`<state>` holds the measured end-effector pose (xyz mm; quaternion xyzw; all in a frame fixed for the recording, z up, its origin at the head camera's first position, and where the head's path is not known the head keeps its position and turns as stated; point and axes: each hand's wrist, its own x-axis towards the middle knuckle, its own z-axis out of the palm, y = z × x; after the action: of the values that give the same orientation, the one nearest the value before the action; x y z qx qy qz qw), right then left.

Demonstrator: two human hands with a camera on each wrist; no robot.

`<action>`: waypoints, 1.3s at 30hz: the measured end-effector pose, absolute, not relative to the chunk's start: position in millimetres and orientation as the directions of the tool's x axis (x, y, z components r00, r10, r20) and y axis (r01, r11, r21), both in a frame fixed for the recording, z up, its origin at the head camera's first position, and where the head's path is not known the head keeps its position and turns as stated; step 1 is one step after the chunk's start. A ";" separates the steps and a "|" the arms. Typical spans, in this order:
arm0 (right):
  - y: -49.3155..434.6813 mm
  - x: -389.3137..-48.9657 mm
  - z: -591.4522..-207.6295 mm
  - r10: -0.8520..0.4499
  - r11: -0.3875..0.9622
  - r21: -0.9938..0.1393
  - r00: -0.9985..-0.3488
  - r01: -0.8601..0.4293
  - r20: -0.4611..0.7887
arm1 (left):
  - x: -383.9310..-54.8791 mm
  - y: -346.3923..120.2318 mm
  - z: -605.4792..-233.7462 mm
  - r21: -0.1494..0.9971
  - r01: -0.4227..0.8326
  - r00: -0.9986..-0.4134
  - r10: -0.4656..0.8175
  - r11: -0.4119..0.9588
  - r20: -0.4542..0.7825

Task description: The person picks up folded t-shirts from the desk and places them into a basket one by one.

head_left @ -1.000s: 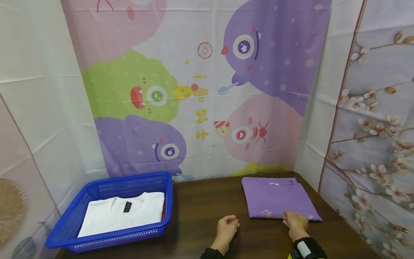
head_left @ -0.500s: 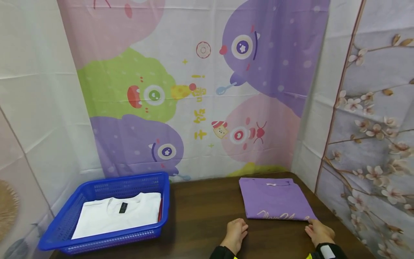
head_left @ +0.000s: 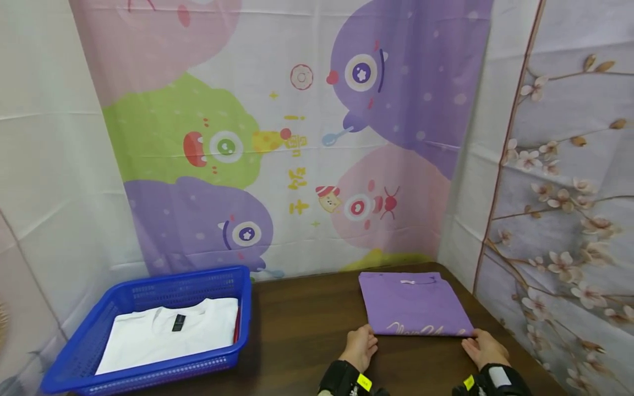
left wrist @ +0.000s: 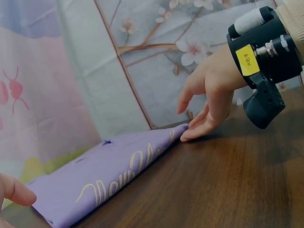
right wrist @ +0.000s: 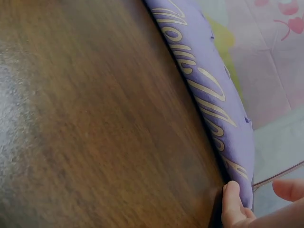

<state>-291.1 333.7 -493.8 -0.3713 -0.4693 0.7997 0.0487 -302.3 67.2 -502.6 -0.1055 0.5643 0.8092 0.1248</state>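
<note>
Head view: purple shirt (head_left: 413,302) lies right of centre, low in the frame, as a flat, neat folded packet on the brown table (head_left: 297,324). Left hand (head_left: 360,347) is at its near left corner, right hand (head_left: 486,349) at its near right corner. Lower left: blue basket (head_left: 198,365), holding a folded white shirt (head_left: 168,335), neckline toward the back; a strip of something red (head_left: 236,325) shows beside it. Progress, as judged: folding of the purple shirt looks finished, and the white one is already in the basket. The purple one is outside it and not lifted — its handling at the two corners seems to be at its start.

Left wrist view: the purple shirt runs from lower left to centre, pale lettering (left wrist: 126,178) along the near edge. Right hand is spread — lower fingertips touching the corner at centre, the upper digit raised clear of the cloth. Of the left hand only a fingertip enters at lower left, by the opposite corner; whether it pinches, cannot tell.

Right wrist view: shirt edge slants from top centre to lower right. One right fingertip meets the corner there; another digit stands apart at the right margin. No closed pinch visible.
</note>
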 end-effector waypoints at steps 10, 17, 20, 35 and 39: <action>330.9 -305.4 -495.5 0.365 -0.588 -0.764 -0.756 0.265 -0.543 | -316.5 69.3 -505.7 0.871 -0.349 -0.928 -0.002 -0.345 -0.373; 339.1 -328.8 -518.2 0.461 -0.582 -0.771 -0.676 0.259 -0.575 | -324.9 73.2 -514.2 0.895 -0.295 -0.925 -0.135 -0.335 -0.355; 348.0 -334.1 -527.5 0.495 -0.578 -0.782 -0.661 0.234 -0.564 | -326.1 76.3 -515.7 0.901 -0.283 -0.920 -0.173 -0.329 -0.352; 340.9 -298.9 -506.3 0.469 -0.490 -0.850 -0.764 0.191 -0.443 | -321.4 81.9 -519.0 0.937 -0.272 -0.927 -0.203 -0.219 -0.316; 342.9 -300.4 -505.6 0.464 -0.476 -0.853 -0.763 0.214 -0.450 | -322.3 78.3 -516.9 0.942 -0.275 -0.935 -0.175 -0.192 -0.309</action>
<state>-300.4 342.9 -505.6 -0.3347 -0.5059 0.7911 0.0790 -322.3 78.3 -516.9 -0.1777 0.6346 0.7514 0.0333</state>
